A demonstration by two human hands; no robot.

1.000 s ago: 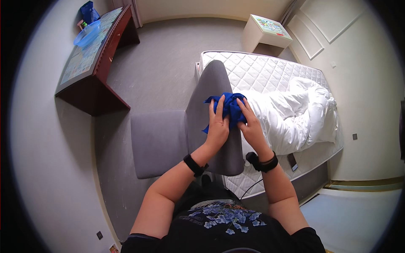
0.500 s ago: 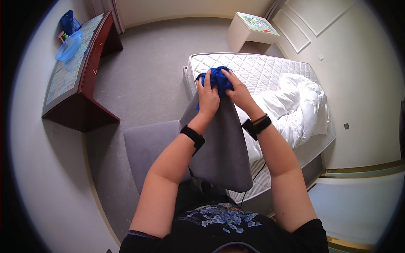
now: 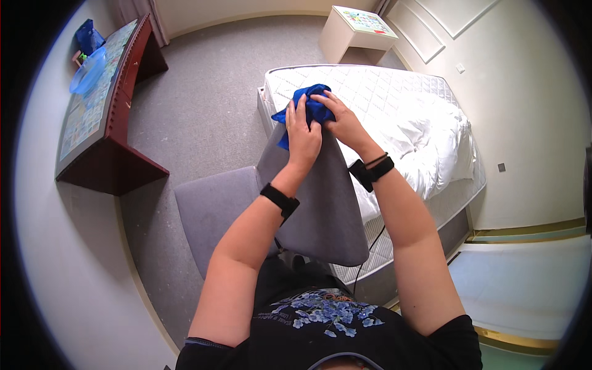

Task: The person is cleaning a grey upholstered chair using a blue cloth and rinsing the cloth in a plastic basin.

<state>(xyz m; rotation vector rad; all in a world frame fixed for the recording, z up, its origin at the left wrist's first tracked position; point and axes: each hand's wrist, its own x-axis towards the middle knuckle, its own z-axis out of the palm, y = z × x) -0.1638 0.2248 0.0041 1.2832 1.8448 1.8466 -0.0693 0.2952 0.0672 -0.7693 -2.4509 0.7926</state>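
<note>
A crumpled blue cloth (image 3: 314, 95) is bunched at the far top end of a grey upholstered chair (image 3: 317, 213). My left hand (image 3: 302, 139) grips it from the left side, fingers pointing away from me, and a loose corner hangs below that hand. From the right, my right hand (image 3: 345, 126) has its fingers over the cloth and its thumb close to the left one. Both hands sit near each other at the backrest's end. Black bands circle both wrists. Under the fingers, part of the cloth is hidden.
To the right is a bed with a white quilted mattress (image 3: 364, 80) and a rumpled white duvet (image 3: 431, 135). A dark red desk (image 3: 117, 129) along the left wall holds a blue basin (image 3: 88, 74). A pale bedside cabinet (image 3: 336, 43) stands beyond the bed. A black cable (image 3: 369, 253) hangs beside the chair.
My hands and the blue cloth sit slightly higher in view, and my right fingers have shifted over the cloth. The room has shifted a little in view too.
</note>
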